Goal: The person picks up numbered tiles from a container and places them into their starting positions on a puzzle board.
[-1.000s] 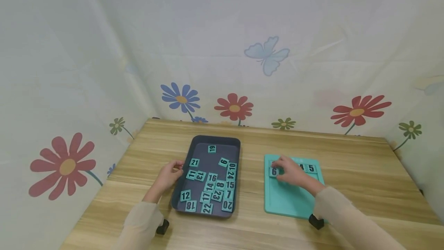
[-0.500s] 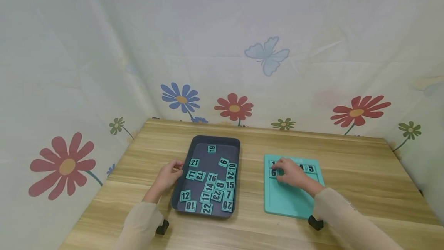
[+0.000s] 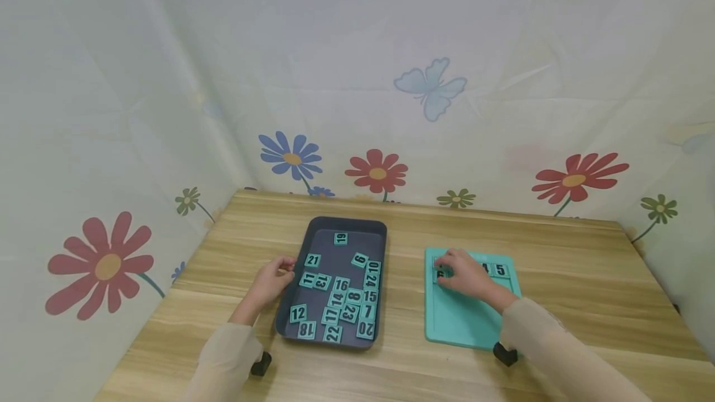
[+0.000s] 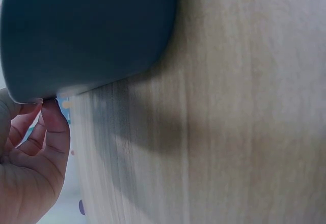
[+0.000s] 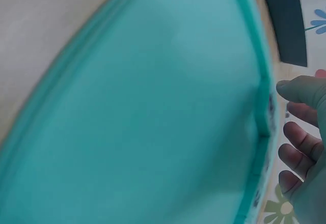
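Observation:
My left hand (image 3: 272, 284) is at the left side of a dark grey tray (image 3: 364, 239). In the left wrist view its thumb and a fingertip pinch the rim of the tray (image 4: 86, 30). On a turquoise number board (image 3: 463, 318), my right hand (image 3: 468, 273) reaches over the upper left corner. Its fingertips touch the number tile 6 (image 3: 440, 275), partly covering it. The right wrist view has the fingers of the right hand (image 5: 308, 137) spread and loosely bent beside the row of tiles. Tile 5 (image 3: 501, 270) lies in the top row; the hand hides tiles to its left.
Several loose number tiles lie in the tray, among them tile 19 (image 3: 341, 239), tile 21 (image 3: 312, 260) and tile 12 (image 3: 298, 313). Tray and board stand apart on a wooden table (image 3: 404, 309). A flowered cloth (image 3: 335, 110) hangs behind and at the sides.
My right hand has shifted slightly at the upper left of the board; its fingers now cover more of tile 6. The left hand stays at the tray.

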`<state>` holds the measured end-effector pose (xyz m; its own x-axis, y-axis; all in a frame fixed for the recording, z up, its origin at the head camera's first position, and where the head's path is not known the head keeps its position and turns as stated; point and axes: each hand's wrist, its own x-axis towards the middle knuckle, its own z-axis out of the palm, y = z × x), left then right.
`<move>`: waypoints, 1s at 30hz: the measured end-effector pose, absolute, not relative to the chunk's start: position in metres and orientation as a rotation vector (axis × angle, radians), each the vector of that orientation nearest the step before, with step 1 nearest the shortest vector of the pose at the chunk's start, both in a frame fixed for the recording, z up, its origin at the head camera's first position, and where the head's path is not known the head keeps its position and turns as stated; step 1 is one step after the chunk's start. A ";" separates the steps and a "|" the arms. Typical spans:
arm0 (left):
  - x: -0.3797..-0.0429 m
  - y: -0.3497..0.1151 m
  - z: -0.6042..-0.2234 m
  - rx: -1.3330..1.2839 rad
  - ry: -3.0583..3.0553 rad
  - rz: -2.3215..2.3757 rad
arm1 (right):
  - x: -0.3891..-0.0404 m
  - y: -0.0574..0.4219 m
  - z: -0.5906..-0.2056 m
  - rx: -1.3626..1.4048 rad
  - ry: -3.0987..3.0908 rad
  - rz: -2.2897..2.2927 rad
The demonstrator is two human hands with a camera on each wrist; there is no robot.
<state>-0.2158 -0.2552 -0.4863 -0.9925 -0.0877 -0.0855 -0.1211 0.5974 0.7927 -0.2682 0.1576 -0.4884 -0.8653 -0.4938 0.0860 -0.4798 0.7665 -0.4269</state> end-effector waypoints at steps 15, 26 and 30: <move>-0.218 -0.257 -0.490 -0.167 2.781 1.378 | -0.272 0.125 -0.473 -0.987 2.864 -0.883; -0.217 -0.257 -0.490 -0.168 2.780 1.394 | -0.256 0.093 -0.462 -1.030 2.762 -0.906; -0.217 -0.257 -0.490 -0.164 2.777 1.400 | -0.245 0.081 -0.461 -1.108 2.675 -0.908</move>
